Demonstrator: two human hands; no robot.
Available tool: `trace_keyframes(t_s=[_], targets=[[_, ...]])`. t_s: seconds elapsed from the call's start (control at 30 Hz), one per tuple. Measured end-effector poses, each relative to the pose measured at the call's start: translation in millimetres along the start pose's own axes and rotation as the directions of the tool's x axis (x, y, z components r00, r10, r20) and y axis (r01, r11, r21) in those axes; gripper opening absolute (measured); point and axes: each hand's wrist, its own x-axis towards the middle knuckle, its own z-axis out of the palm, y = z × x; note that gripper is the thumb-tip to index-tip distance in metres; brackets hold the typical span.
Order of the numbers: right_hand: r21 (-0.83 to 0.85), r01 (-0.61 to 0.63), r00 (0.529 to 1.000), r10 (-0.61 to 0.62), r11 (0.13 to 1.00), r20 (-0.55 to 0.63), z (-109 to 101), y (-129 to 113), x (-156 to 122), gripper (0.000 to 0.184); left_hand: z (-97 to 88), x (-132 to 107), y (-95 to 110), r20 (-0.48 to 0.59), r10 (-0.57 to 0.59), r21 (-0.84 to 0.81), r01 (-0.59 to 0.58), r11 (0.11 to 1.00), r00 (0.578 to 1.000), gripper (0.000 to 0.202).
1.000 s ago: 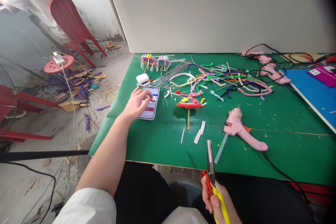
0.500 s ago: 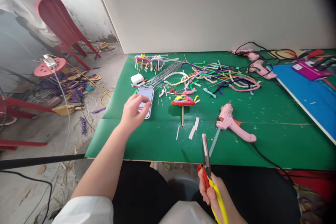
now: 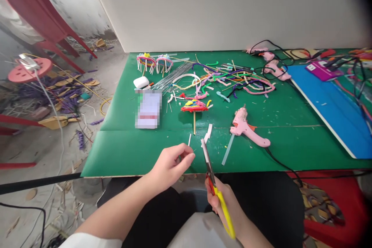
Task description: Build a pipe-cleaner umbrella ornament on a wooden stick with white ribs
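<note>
My right hand (image 3: 219, 197) grips a pair of scissors (image 3: 209, 159) with red and yellow handles, blades pointing away and close together. Left of the blades, my left hand (image 3: 174, 162) hovers over the table's front edge. Its fingers are loosely curled with a gap to the thumb, and nothing shows in them. White paper strips (image 3: 207, 135) lie just beyond the blade tips; another thin strip (image 3: 190, 140) lies near my left fingers. A small umbrella-like craft (image 3: 194, 106) of coloured pipe cleaners on a wooden stick lies farther back. The phone (image 3: 148, 109) is blurred out.
A pink glue gun (image 3: 248, 128) with a glue stick and cord lies to the right. Behind are two finished-looking crafts (image 3: 145, 62), a white case (image 3: 141, 82), metal wires (image 3: 177, 73) and tangled pipe cleaners (image 3: 247, 81). A blue board (image 3: 325, 112) lies at the right.
My left hand has left the phone and moved right and nearer, beside the scissors. My right hand still holds the scissors. The whole view has shifted slightly right.
</note>
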Motion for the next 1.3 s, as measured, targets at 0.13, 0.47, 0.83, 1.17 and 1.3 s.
trace_keyframes(t_s=[0.13,0.47,0.83,1.17,1.3], targets=[[-0.06,0.063,0.996,-0.058,0.996,0.072,0.3,-5.1,2.9,0.048,0.6,0.8,-2.3,-0.033,-0.057,-0.115,0.053,0.992,0.998,0.028],[-0.128,0.017,0.995,-0.004,0.992,0.103,10.3,-10.2,2.8,0.034,-2.6,-2.2,-3.8,-0.099,-0.052,-0.276,0.022,0.961,0.994,0.025],[-0.206,0.022,0.998,-0.011,0.978,0.055,9.8,-3.9,1.5,0.027,-1.5,-0.2,-5.2,-0.153,-0.097,-0.38,0.032,0.924,0.983,0.026],[-0.248,0.034,0.998,-0.02,0.968,0.061,8.8,-3.1,0.9,0.022,-1.6,0.8,-7.2,-0.141,-0.146,-0.429,0.072,0.9,0.979,0.026],[-0.253,0.022,0.998,-0.007,0.967,0.06,7.6,-4.8,0.5,0.019,-1.6,1.5,-7.6,-0.148,-0.143,-0.422,0.069,0.904,0.979,0.027]])
